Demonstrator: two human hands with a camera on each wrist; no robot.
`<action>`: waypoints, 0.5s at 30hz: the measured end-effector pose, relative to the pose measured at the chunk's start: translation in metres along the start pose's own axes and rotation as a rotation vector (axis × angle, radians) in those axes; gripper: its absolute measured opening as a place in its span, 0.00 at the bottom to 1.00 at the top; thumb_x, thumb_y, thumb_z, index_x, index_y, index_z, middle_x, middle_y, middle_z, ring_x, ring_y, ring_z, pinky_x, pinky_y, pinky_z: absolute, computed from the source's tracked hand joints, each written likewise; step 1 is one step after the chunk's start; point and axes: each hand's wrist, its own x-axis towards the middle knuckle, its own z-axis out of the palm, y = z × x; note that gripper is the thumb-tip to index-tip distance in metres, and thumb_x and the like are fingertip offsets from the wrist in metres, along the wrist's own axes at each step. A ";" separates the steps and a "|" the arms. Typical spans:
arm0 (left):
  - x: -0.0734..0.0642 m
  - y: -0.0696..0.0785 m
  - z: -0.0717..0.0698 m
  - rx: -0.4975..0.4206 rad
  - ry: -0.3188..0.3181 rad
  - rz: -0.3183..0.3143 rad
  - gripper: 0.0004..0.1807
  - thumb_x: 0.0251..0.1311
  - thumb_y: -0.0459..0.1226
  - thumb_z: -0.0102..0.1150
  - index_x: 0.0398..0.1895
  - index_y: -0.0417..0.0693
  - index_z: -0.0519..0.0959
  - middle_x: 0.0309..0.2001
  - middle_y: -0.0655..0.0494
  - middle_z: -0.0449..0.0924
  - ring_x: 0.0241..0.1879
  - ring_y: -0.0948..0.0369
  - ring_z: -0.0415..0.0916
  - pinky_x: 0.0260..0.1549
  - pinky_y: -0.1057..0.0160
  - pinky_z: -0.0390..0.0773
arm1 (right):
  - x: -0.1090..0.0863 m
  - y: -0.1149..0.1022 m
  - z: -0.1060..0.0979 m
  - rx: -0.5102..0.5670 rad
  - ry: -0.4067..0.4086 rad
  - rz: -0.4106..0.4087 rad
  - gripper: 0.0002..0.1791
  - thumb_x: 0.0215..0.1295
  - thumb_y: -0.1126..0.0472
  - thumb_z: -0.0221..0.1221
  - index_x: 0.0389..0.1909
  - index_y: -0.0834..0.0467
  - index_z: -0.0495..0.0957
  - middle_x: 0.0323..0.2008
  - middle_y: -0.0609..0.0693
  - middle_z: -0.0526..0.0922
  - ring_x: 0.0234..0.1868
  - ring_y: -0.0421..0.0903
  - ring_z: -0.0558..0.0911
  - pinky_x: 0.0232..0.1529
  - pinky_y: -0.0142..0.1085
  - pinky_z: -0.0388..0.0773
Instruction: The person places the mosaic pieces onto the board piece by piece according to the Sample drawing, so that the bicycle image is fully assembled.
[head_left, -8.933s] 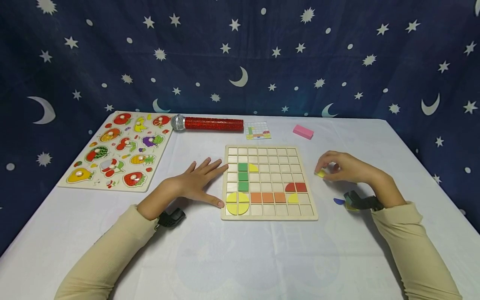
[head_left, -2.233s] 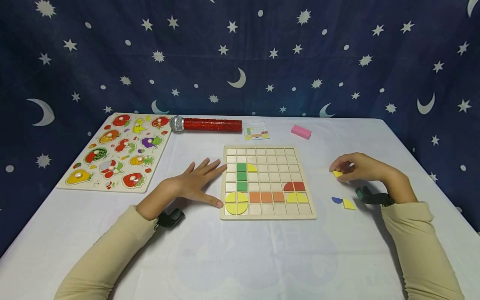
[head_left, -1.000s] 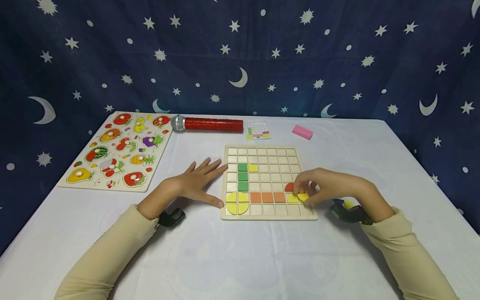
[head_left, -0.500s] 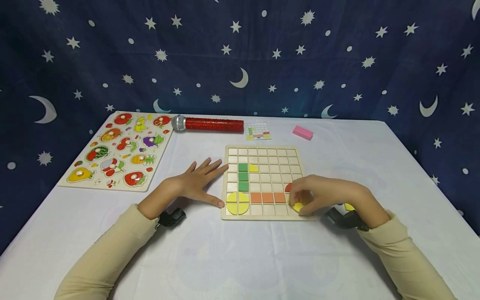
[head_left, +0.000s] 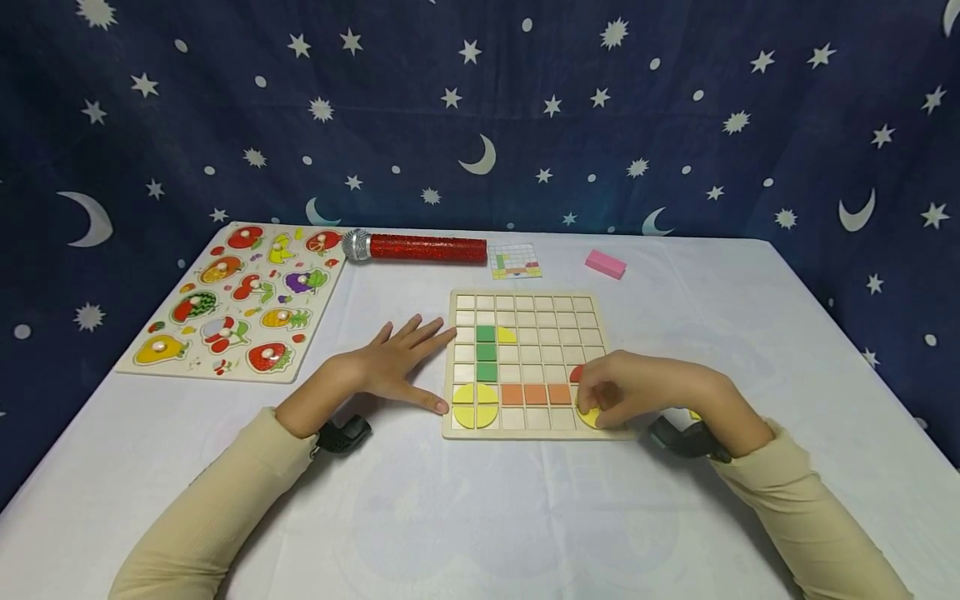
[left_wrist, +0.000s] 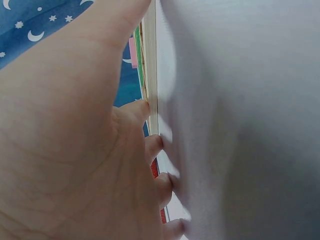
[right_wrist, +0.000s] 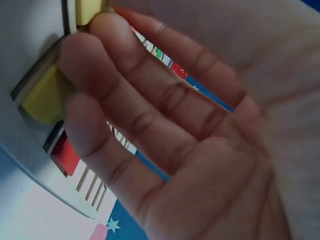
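A wooden grid board (head_left: 547, 323) lies mid-table, some cells filled with green, yellow, orange and red tiles. My right hand (head_left: 637, 385) is over its lower right corner and pinches a yellow quarter-circle tile (head_left: 591, 417) down at the bottom row. In the right wrist view a yellow tile (right_wrist: 87, 11) shows at the fingertips; another yellow tile (right_wrist: 46, 97) and a red tile (right_wrist: 66, 156) sit in cells beyond. My left hand (head_left: 387, 367) lies flat with fingers spread, thumb and fingertip at the board's left edge. The left wrist view shows its palm (left_wrist: 75, 150) beside that edge.
Behind the board lie a small pattern card (head_left: 516, 261), a red microphone (head_left: 427, 248) and a pink block (head_left: 606, 264). A fruit puzzle board (head_left: 232, 300) is at left. A yellow tile (head_left: 694, 413) peeks from behind my right wrist.
My right hand took a yellow quarter-circle tile from the right of the board and carried it left, then down to the bottom row. A second yellow tile joined the row above earlier. Left hand unmoved.
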 end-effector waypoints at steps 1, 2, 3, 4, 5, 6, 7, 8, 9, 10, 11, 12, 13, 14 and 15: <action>0.000 0.000 0.000 0.000 0.000 0.001 0.61 0.49 0.64 0.66 0.79 0.56 0.42 0.79 0.48 0.33 0.76 0.44 0.27 0.69 0.36 0.30 | 0.001 0.000 0.000 -0.002 0.002 -0.008 0.10 0.52 0.72 0.67 0.32 0.55 0.81 0.29 0.41 0.76 0.29 0.35 0.74 0.33 0.30 0.75; 0.000 0.000 0.000 0.000 0.001 0.001 0.61 0.49 0.64 0.66 0.79 0.56 0.42 0.79 0.48 0.34 0.76 0.44 0.27 0.69 0.35 0.31 | 0.001 -0.001 0.000 -0.003 0.001 -0.009 0.10 0.52 0.73 0.67 0.32 0.55 0.81 0.29 0.41 0.76 0.29 0.35 0.74 0.33 0.30 0.75; 0.000 -0.001 0.000 0.001 0.000 -0.001 0.61 0.49 0.64 0.66 0.79 0.56 0.42 0.79 0.48 0.33 0.77 0.44 0.27 0.69 0.36 0.30 | 0.002 0.000 0.001 -0.007 -0.001 -0.010 0.10 0.52 0.73 0.66 0.31 0.55 0.81 0.28 0.41 0.75 0.29 0.35 0.74 0.33 0.30 0.75; 0.000 -0.001 0.000 0.002 -0.001 -0.003 0.61 0.49 0.64 0.66 0.79 0.56 0.42 0.79 0.49 0.33 0.77 0.45 0.26 0.69 0.36 0.30 | 0.002 0.000 0.000 -0.010 -0.003 -0.008 0.10 0.52 0.72 0.67 0.31 0.55 0.81 0.29 0.41 0.75 0.29 0.35 0.74 0.33 0.30 0.75; 0.000 -0.001 0.000 0.002 0.000 -0.003 0.61 0.49 0.64 0.66 0.79 0.56 0.42 0.79 0.49 0.33 0.77 0.45 0.26 0.69 0.36 0.30 | 0.001 0.000 0.000 -0.013 -0.007 -0.005 0.10 0.52 0.72 0.67 0.31 0.55 0.81 0.29 0.41 0.75 0.29 0.35 0.74 0.33 0.30 0.75; 0.000 -0.001 0.000 0.001 0.002 -0.002 0.61 0.49 0.64 0.66 0.79 0.56 0.42 0.79 0.49 0.33 0.77 0.44 0.27 0.69 0.36 0.31 | 0.001 0.001 -0.001 -0.015 -0.009 0.001 0.10 0.52 0.72 0.66 0.31 0.54 0.81 0.29 0.41 0.76 0.29 0.36 0.74 0.33 0.30 0.75; 0.000 -0.001 0.000 0.001 0.002 -0.003 0.61 0.49 0.64 0.66 0.79 0.56 0.42 0.79 0.49 0.33 0.77 0.44 0.27 0.69 0.36 0.31 | 0.000 0.001 -0.001 -0.017 -0.010 0.009 0.10 0.53 0.72 0.66 0.32 0.54 0.80 0.29 0.41 0.76 0.30 0.36 0.74 0.33 0.30 0.75; -0.001 -0.001 0.000 0.002 0.002 -0.005 0.61 0.49 0.64 0.66 0.79 0.56 0.42 0.79 0.49 0.33 0.77 0.45 0.27 0.69 0.36 0.31 | 0.000 0.002 -0.002 -0.020 -0.009 0.018 0.10 0.53 0.71 0.67 0.32 0.54 0.80 0.29 0.41 0.76 0.30 0.36 0.74 0.33 0.30 0.75; -0.001 0.000 0.000 0.002 0.002 -0.006 0.61 0.49 0.64 0.66 0.79 0.56 0.42 0.79 0.49 0.33 0.77 0.45 0.27 0.69 0.36 0.31 | -0.001 0.003 -0.003 -0.021 -0.008 0.029 0.10 0.53 0.70 0.67 0.32 0.53 0.81 0.29 0.40 0.76 0.30 0.36 0.74 0.33 0.30 0.75; -0.001 0.000 0.000 0.002 0.002 -0.006 0.61 0.49 0.64 0.66 0.79 0.56 0.42 0.79 0.49 0.33 0.77 0.45 0.27 0.69 0.36 0.31 | -0.002 0.004 -0.004 -0.020 -0.005 0.041 0.09 0.54 0.69 0.67 0.33 0.53 0.81 0.29 0.40 0.77 0.30 0.36 0.73 0.33 0.30 0.75; -0.001 0.000 0.000 0.003 0.003 -0.006 0.61 0.49 0.64 0.66 0.79 0.56 0.42 0.79 0.49 0.33 0.77 0.45 0.27 0.69 0.36 0.31 | -0.004 0.005 -0.005 -0.015 -0.001 0.052 0.09 0.54 0.68 0.68 0.33 0.53 0.81 0.29 0.41 0.77 0.30 0.37 0.73 0.33 0.30 0.75; -0.001 0.000 0.000 0.003 0.003 -0.005 0.61 0.49 0.64 0.66 0.79 0.56 0.42 0.79 0.49 0.33 0.77 0.45 0.27 0.69 0.36 0.31 | -0.005 0.006 -0.006 -0.012 0.006 0.061 0.09 0.54 0.68 0.68 0.34 0.53 0.81 0.29 0.41 0.77 0.30 0.37 0.73 0.33 0.30 0.75; -0.001 0.000 0.000 0.004 0.002 -0.005 0.61 0.49 0.64 0.66 0.79 0.56 0.42 0.79 0.49 0.33 0.77 0.45 0.27 0.69 0.36 0.31 | -0.006 0.008 -0.008 -0.007 0.012 0.072 0.09 0.54 0.66 0.69 0.34 0.53 0.81 0.30 0.41 0.77 0.30 0.36 0.73 0.33 0.31 0.75; -0.001 0.000 0.000 0.003 0.002 -0.004 0.61 0.49 0.64 0.66 0.79 0.56 0.42 0.79 0.49 0.33 0.77 0.45 0.27 0.69 0.36 0.31 | -0.008 0.009 -0.009 -0.001 0.020 0.078 0.09 0.54 0.66 0.70 0.34 0.54 0.81 0.29 0.41 0.77 0.30 0.36 0.73 0.33 0.31 0.75; -0.001 0.000 0.000 0.003 0.002 -0.002 0.61 0.49 0.64 0.66 0.79 0.56 0.42 0.79 0.49 0.33 0.77 0.45 0.26 0.69 0.36 0.31 | -0.010 0.010 -0.010 0.007 0.024 0.092 0.09 0.54 0.65 0.70 0.35 0.54 0.82 0.30 0.41 0.77 0.30 0.37 0.74 0.34 0.31 0.76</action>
